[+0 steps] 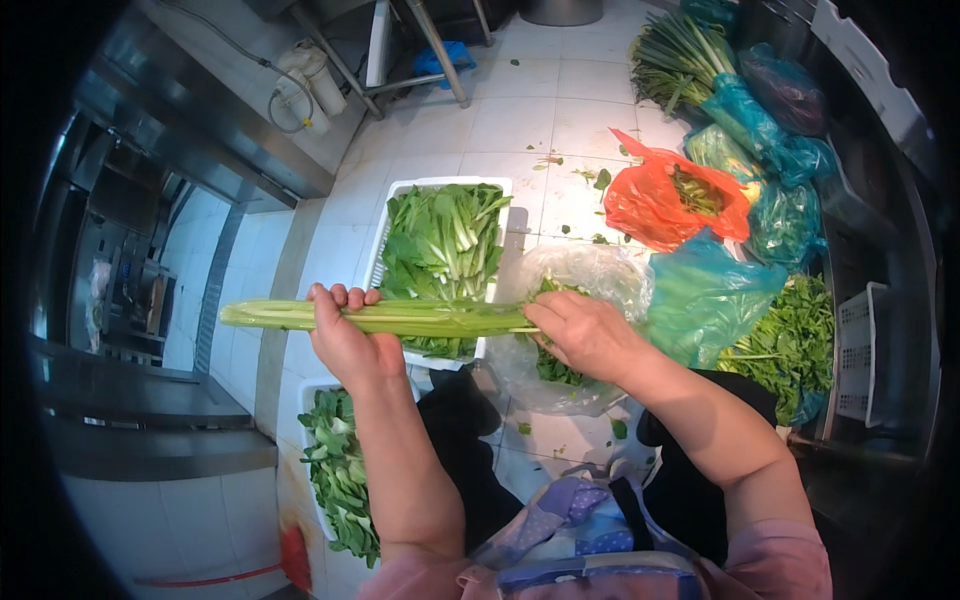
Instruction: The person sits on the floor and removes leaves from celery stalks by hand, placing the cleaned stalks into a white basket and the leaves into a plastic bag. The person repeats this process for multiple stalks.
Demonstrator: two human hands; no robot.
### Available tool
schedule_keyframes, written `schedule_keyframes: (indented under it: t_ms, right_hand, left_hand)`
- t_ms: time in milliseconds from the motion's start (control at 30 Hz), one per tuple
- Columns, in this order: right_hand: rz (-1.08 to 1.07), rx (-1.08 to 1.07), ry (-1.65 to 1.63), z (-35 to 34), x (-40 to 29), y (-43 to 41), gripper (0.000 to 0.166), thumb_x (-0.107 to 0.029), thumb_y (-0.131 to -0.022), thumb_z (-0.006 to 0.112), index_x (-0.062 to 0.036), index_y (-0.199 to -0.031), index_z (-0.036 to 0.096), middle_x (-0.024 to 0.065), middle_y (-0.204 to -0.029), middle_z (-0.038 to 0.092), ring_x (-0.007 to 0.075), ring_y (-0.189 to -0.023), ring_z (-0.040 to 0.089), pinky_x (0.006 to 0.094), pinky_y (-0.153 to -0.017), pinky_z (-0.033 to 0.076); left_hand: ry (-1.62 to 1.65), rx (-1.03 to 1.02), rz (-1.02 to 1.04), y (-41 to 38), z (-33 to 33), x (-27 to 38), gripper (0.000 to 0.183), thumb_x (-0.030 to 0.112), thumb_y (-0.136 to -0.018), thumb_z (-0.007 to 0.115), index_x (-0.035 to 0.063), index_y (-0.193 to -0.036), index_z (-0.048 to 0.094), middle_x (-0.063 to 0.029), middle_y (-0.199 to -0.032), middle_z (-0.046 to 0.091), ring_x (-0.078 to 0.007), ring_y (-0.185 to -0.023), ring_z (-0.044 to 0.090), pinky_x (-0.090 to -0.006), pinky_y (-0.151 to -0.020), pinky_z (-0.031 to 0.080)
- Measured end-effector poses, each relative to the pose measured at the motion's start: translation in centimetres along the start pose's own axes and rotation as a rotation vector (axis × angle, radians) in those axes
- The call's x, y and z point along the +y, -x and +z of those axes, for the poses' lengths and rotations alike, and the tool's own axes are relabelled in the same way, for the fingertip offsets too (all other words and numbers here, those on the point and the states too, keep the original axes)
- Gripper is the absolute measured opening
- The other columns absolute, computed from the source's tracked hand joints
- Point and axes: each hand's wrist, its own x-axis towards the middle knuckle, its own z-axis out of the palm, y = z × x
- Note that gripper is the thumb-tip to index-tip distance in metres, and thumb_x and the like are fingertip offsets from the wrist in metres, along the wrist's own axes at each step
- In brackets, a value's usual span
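A long bunch of celery (442,318) lies level across the view, held in both hands. My left hand (345,322) is wrapped around it near its pale base end. At its right end, my right hand (574,330) grips the stalks, and its fingers hide part of them. Below the celery is a white plastic basket (371,255) heaped with leafy greens (442,240). Under my right hand sits an opened clear plastic bag (525,382) with green leaves inside.
A second basket of leafy greens (337,465) stands at lower left. To the right lie a red plastic bag (645,195) with trimmings, a teal bag (705,300), leafy celery tops (795,337) and scallions (675,60). Leaf scraps dot the tiled floor (517,127). A red-handled tool (292,559) rests at bottom left.
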Motion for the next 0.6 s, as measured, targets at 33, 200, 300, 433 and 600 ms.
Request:
schedule_keyframes:
  t_ms: [33,200,300,433,600]
  right_hand:
    - [-0.019,-0.027,0.040,0.2,0.3,0.1,0.025,-0.007,-0.067,0.062,-0.0028,-0.090,0.053,0.0098,-0.083,0.052,0.0256,-0.074,0.055,0.0340,-0.062,0.048]
    - [0.035,-0.113,0.065,-1.4,0.1,0.1,0.031,-0.004,-0.064,0.063,-0.0039,-0.093,0.055,0.0093,-0.087,0.055,0.0258,-0.077,0.057,0.0340,-0.061,0.048]
    - [0.176,-0.054,0.003,-1.0,0.2,0.2,0.020,-0.006,-0.068,0.059,-0.0025,-0.087,0.055,0.0122,-0.081,0.055,0.0289,-0.072,0.056,0.0353,-0.059,0.046]
    - [0.468,0.162,-0.201,0.4,1.1,-0.4,0.013,-0.012,-0.076,0.051,0.0001,-0.073,0.053,0.0167,-0.069,0.053,0.0346,-0.062,0.053,0.0410,-0.059,0.045]
    - [0.899,0.192,-0.271,0.0,3.1,-0.9,0.023,-0.017,-0.078,0.046,0.0040,-0.073,0.055,0.0230,-0.070,0.057,0.0378,-0.064,0.055,0.0413,-0.061,0.044]
  left_hand:
    - [0.004,0.002,0.023,-0.2,-0.1,0.1,0.020,0.018,-0.093,0.043,0.0088,-0.075,0.039,-0.0001,-0.067,0.037,-0.0113,-0.056,0.035,-0.0273,-0.055,0.036]
    - [0.021,-0.024,0.043,-0.9,-0.7,0.5,0.019,0.019,-0.093,0.043,0.0088,-0.077,0.039,-0.0001,-0.068,0.037,-0.0112,-0.057,0.035,-0.0273,-0.056,0.036]
    - [0.027,-0.055,0.018,-0.4,-0.6,-0.1,0.016,0.018,-0.093,0.044,0.0076,-0.082,0.039,-0.0004,-0.070,0.038,-0.0107,-0.058,0.035,-0.0275,-0.056,0.037]
    - [0.071,-0.031,-0.007,0.4,0.1,-1.0,0.020,0.020,-0.094,0.041,0.0080,-0.078,0.038,-0.0006,-0.068,0.038,-0.0117,-0.058,0.035,-0.0279,-0.058,0.036]
    - [0.080,0.041,0.024,0.0,0.5,-1.1,0.025,0.021,-0.095,0.039,0.0086,-0.073,0.036,-0.0011,-0.065,0.037,-0.0128,-0.056,0.035,-0.0284,-0.056,0.036]
